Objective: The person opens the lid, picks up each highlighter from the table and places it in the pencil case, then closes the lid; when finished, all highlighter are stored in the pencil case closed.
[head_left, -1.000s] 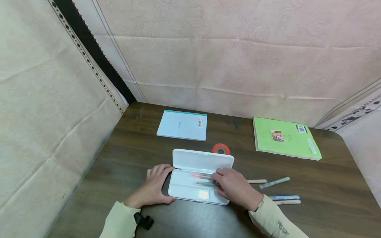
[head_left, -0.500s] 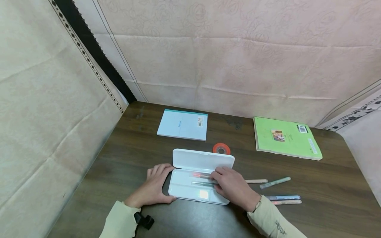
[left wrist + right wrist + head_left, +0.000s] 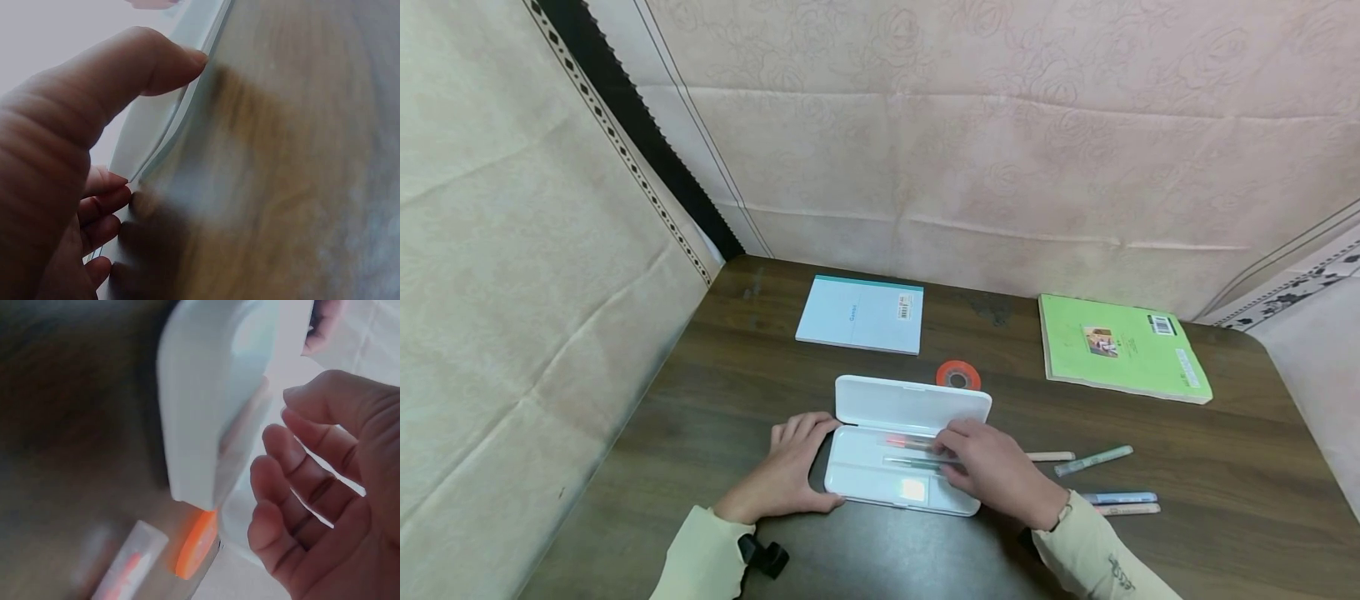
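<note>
A white pencil case (image 3: 910, 404) lies with its lid raised on the wooden table. Inside its tray are a pen with a pink end (image 3: 902, 442) and a green pen (image 3: 910, 463), their right ends hidden by my right hand. My left hand (image 3: 790, 471) holds the case's left end, thumb at the front corner and fingers at the hinge corner. Over the tray's right half is my right hand (image 3: 996, 475), fingers loosely bent. In the right wrist view nothing shows between its thumb and fingers (image 3: 269, 478), which are beside the case wall (image 3: 194, 412).
Right of the case lie a beige pen (image 3: 1051, 457), a green pen (image 3: 1093, 460), a blue pen (image 3: 1123, 498) and a pinkish pen (image 3: 1131, 509). An orange tape roll (image 3: 958, 375) sits behind the lid. Farther back are a blue notebook (image 3: 861, 317) and a green book (image 3: 1120, 346).
The green pen lies slightly farther left in the tray. My right hand has shifted slightly right, its thumb and fingers apart from the pen. My left hand stays on the case.
</note>
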### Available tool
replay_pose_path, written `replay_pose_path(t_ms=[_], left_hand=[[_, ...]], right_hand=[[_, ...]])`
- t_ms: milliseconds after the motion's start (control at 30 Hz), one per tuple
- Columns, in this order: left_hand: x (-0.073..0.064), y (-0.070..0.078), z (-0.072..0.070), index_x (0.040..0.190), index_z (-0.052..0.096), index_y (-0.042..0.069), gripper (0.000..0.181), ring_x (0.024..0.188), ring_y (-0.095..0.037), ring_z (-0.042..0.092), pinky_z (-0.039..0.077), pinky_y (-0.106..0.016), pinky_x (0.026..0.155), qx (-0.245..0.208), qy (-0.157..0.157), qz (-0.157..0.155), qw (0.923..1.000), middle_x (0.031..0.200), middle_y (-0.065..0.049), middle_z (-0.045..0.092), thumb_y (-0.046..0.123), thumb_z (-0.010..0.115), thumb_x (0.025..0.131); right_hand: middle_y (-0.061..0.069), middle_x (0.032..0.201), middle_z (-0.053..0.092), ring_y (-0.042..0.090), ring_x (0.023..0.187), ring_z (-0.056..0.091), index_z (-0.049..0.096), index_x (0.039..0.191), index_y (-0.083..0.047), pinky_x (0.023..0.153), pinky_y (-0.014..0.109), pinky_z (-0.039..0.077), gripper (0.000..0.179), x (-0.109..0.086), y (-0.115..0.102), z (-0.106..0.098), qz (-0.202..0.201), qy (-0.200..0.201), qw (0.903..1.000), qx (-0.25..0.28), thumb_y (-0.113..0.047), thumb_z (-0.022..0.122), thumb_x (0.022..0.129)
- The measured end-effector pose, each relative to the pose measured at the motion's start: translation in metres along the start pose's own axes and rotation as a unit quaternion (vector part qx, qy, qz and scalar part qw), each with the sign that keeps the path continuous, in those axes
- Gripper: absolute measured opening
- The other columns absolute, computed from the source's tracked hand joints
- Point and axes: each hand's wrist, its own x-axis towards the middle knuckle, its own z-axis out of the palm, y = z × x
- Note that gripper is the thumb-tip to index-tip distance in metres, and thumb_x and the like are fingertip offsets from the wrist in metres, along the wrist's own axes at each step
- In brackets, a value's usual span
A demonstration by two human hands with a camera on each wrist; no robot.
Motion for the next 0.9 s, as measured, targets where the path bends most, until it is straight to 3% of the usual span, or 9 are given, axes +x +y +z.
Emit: replay_pose_path(t_ms=[200, 467, 733, 900], left_hand=[[0.0, 0.0, 0.0, 0.139, 0.048, 0.015, 0.088, 0.125, -0.028, 0.037, 0.027, -0.045, 0.09, 0.001, -0.004, 0.0, 1.0, 0.14, -0.007, 0.044, 0.053, 0.081, 0.067], [0.0, -0.001, 0.0, 0.139, 0.049, 0.015, 0.087, 0.125, -0.028, 0.037, 0.027, -0.046, 0.091, -0.001, -0.005, -0.003, 1.0, 0.14, -0.006, 0.045, 0.052, 0.081, 0.067], [0.0, -0.001, 0.0, 0.139, 0.048, 0.015, 0.088, 0.125, -0.027, 0.037, 0.026, -0.046, 0.091, 0.001, -0.007, -0.005, 1.0, 0.14, -0.006, 0.044, 0.052, 0.081, 0.067], [0.0, -0.001, 0.0, 0.14, 0.047, 0.015, 0.089, 0.125, -0.028, 0.037, 0.026, -0.046, 0.091, -0.003, -0.008, -0.005, 1.0, 0.141, -0.006, 0.044, 0.052, 0.081, 0.067]], right_hand=[[-0.011, 0.087, 0.058, 0.007, 0.078, 0.054, 0.069, 0.101, -0.019, 0.068, 0.022, 0.047, 0.015, -0.004, 0.0, -0.02, 0.005, -0.016, 0.9967, 0.079, -0.018, 0.073, 0.087], [-0.014, 0.086, 0.058, 0.006, 0.075, 0.055, 0.068, 0.1, -0.021, 0.064, 0.02, 0.048, 0.017, -0.017, 0.013, -0.048, 0.008, 0.026, 0.9907, 0.133, -0.014, 0.074, 0.086], [-0.016, 0.087, 0.062, -0.003, 0.077, 0.055, 0.066, 0.1, -0.022, 0.065, 0.021, 0.049, 0.029, -0.039, 0.047, -0.074, -0.007, 0.121, 0.9855, 0.119, -0.005, 0.077, 0.079], [-0.016, 0.085, 0.062, -0.004, 0.074, 0.054, 0.066, 0.099, -0.023, 0.064, 0.018, 0.047, 0.032, -0.058, 0.075, -0.089, 0.034, 0.128, 0.985, 0.11, 0.0, 0.075, 0.079]])
